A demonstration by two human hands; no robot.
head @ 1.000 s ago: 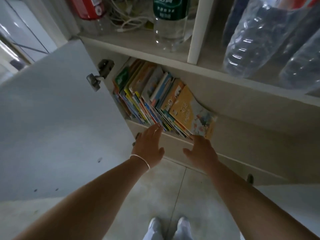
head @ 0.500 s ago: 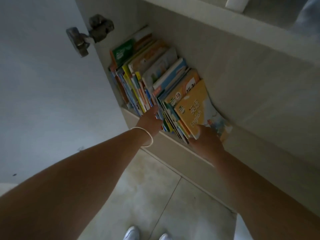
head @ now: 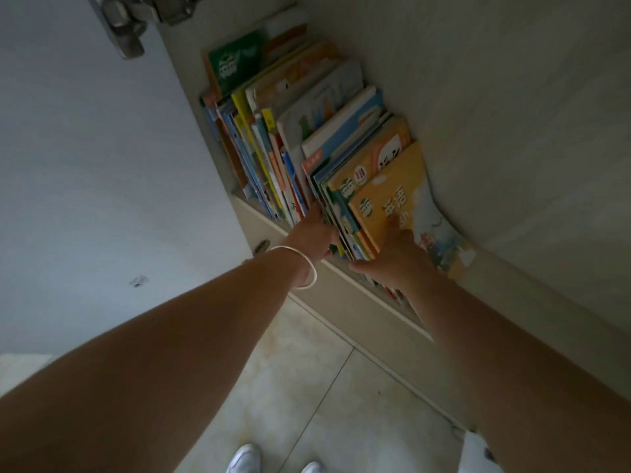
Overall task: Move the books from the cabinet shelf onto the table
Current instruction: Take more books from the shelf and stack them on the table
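Both hands at the row of books (head: 307, 138) — centre frame.
Left hand (head: 312, 233) reaches between spines; right hand (head: 392, 254) grips the yellow book (head: 399, 196).

We see a dim, underexposed scene with muted colours and a soft grey cast. What light there is seems to fall from the left, where the open cabinet door (head: 85, 165) is the palest, evenly lit surface. The floor tiles (head: 307, 387) near us catch a faint, patchy sheen, without hard glare. The far recess around the books (head: 307, 131) lies in shade, and the cabinet wall on the right darkens toward the edge. Our forearms at the bottom look broad and stretched by the wide-angle lens, and straight lines bow near the borders. Fine detail is soft throughout, and the hinge (head: 129, 25) at the top looks slightly blurred.
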